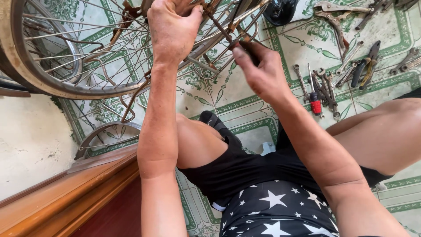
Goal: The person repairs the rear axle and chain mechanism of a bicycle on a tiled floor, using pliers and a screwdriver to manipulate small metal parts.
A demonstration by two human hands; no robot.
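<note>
Head view: green-patterned floor tiles (pixel 245 105), both hands' fingers (pixel 239 55) closed on the bicycle frame (pixel 219 33).

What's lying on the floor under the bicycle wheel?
Under the bicycle wheel, green patterned floor tiles show through the spokes, and a curved metal fender lies below its rim. The left hand covers whatever sits beneath it.

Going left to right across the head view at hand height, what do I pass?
Bicycle wheel rim → left hand gripping the rusty frame → right hand on a dark tool handle → red-handled screwdriver among spanners → black-and-yellow pliers → more wrenches on the patterned tile floor.
</note>
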